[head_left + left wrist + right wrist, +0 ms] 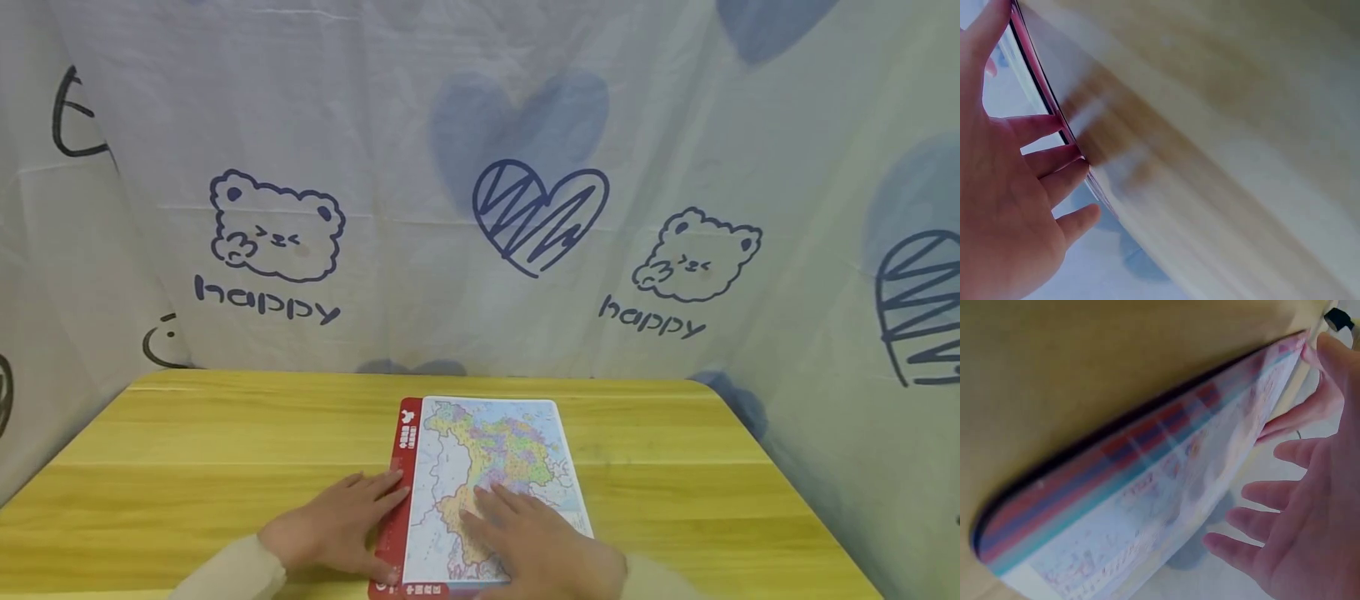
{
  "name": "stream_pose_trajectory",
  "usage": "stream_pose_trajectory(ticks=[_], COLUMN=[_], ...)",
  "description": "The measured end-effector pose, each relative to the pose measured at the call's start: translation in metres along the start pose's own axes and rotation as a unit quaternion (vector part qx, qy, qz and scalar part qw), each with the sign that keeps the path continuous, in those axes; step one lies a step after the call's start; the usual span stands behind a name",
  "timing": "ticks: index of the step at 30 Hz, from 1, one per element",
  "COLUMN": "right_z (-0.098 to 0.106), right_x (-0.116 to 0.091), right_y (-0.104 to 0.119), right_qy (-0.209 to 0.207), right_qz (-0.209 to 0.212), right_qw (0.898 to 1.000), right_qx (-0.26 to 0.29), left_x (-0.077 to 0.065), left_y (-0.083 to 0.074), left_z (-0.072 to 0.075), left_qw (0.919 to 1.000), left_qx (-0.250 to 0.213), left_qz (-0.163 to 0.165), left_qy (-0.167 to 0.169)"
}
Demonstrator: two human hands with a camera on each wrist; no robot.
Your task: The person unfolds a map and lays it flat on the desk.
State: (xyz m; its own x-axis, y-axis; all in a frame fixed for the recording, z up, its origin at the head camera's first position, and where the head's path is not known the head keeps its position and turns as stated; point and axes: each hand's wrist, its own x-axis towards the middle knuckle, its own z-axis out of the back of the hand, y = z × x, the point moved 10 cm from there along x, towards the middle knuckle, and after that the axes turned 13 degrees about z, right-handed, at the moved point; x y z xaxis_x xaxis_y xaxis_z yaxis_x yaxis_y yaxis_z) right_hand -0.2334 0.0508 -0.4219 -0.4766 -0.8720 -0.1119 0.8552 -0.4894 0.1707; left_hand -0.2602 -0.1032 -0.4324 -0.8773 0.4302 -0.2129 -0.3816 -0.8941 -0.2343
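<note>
A flat, round-cornered map board lies on the wooden table, with a colourful printed map and a red strip down its left side. My left hand is at that strip, fingers spread; in the left wrist view its fingertips meet the board's edge. Over the lower right part of the map is my right hand, its fingers extended and apart. The right wrist view shows these fingers straight above the glossy surface, with nothing gripped. The board's lower right corner is hidden behind the right hand in the head view.
The yellow wood-grain table extends to both sides of the board. Behind it hangs a pale cloth printed with hearts, bears and the word "happy". A small black object shows at the top right of the right wrist view.
</note>
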Motion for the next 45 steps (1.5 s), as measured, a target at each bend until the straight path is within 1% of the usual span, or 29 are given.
stream_pose_trajectory(ticks=[5,8,15,22,30,34,38,41,45], right_z=[-0.014,-0.019,-0.02,-0.018,-0.016,-0.017,-0.017,-0.016,-0.014], right_x=[-0.002,-0.003,-0.002,-0.001,0.003,0.003,0.002,0.002,0.002], right_y=[-0.003,-0.004,-0.005,-0.003,0.002,0.003,0.006,0.009,0.014], right_qy=[0.039,0.056,0.061,0.059,0.046,0.043,0.043,0.04,0.042], right_qz=[-0.056,-0.064,-0.03,0.0,0.045,0.041,0.039,0.05,0.065], right_qw=[0.996,0.995,0.997,0.998,0.997,0.997,0.995,0.993,0.991], right_qx=[0.048,0.053,0.031,-0.004,-0.048,-0.057,-0.077,-0.097,-0.106], left_x=[0.001,0.002,0.002,0.002,0.002,0.002,0.002,0.003,0.003], left_y=[0.0,0.0,-0.003,-0.002,-0.003,-0.002,-0.002,-0.002,-0.001], left_z=[0.0,-0.001,0.001,0.001,0.001,0.001,0.001,0.0,0.0], left_qw=[0.9999,0.9999,0.9993,0.9997,0.9997,0.9998,0.9997,0.9998,0.9999], left_qx=[0.011,0.014,0.031,0.022,0.019,0.017,0.019,0.016,0.011], left_qz=[0.002,0.002,-0.015,-0.008,-0.012,-0.01,-0.011,-0.009,-0.006], left_qy=[-0.003,-0.002,-0.018,-0.009,-0.007,-0.006,-0.008,-0.007,-0.003])
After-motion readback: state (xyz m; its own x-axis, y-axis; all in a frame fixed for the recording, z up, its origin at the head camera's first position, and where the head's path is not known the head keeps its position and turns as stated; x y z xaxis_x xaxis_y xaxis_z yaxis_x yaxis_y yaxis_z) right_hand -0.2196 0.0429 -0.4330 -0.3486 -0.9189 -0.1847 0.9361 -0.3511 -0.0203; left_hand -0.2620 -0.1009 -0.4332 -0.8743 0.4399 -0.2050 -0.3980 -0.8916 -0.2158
